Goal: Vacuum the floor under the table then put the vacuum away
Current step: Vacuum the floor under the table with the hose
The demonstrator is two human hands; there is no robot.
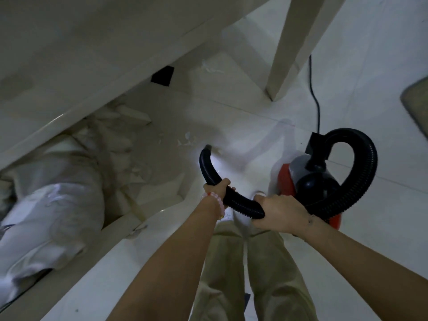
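A small red, grey and black vacuum (308, 179) stands on the white tiled floor (231, 117) to the right of my feet. Its black ribbed hose (361, 172) loops up and over from the canister, then runs left through both my hands. My right hand (281, 214) grips the hose near my knees. My left hand (216, 189), with a pink bead bracelet at the wrist, grips it closer to the open end (206, 149), which points down at the floor beside scattered white scraps (186, 141). The cream table (92, 54) fills the upper left.
A table leg (289, 52) comes down at the upper middle. The black power cord (316, 98) trails away behind the vacuum. White sacks or cloth bundles (53, 188) lie under the table at the left. A dark block (162, 75) sits under the table edge. A mat (416, 105) shows at the right edge.
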